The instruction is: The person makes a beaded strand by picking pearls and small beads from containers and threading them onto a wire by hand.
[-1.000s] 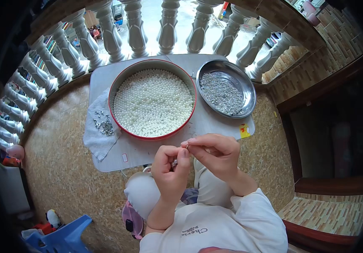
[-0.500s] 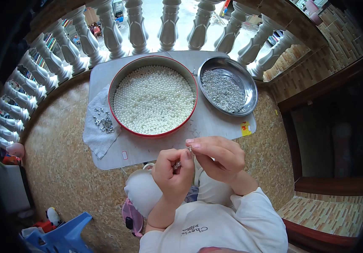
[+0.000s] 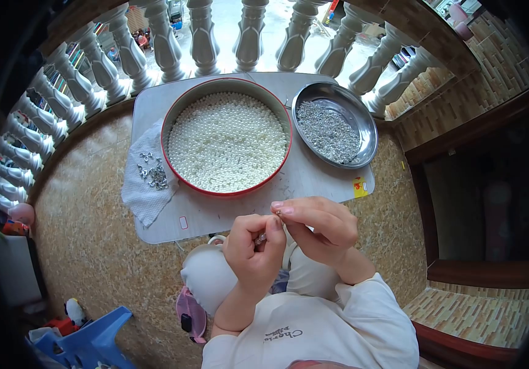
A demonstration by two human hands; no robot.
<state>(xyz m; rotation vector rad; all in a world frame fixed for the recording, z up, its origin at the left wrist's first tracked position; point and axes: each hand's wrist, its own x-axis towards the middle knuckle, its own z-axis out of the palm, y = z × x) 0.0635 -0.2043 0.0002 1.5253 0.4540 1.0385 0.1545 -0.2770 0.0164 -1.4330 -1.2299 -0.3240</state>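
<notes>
My left hand is closed in front of my lap, with a small strand of beads partly showing in its curled fingers. My right hand meets it at the fingertips, thumb and forefinger pinching a tiny glinting piece too small to name. Beyond both hands, a round red-rimmed tin holds a heap of white pearl beads. To its right is an oval steel dish of small silvery pieces. Several metal clasps lie on a white cloth at the left.
All the containers stand on a low white table with a yellow sticker at its right corner. White balusters line the far side. A blue plastic stool is on the floor at lower left; a pink bag is beside my leg.
My hands hold almost the same pose, fingertips still together. The table and its containers sit slightly higher and further right in view, as the camera has tilted a little.
</notes>
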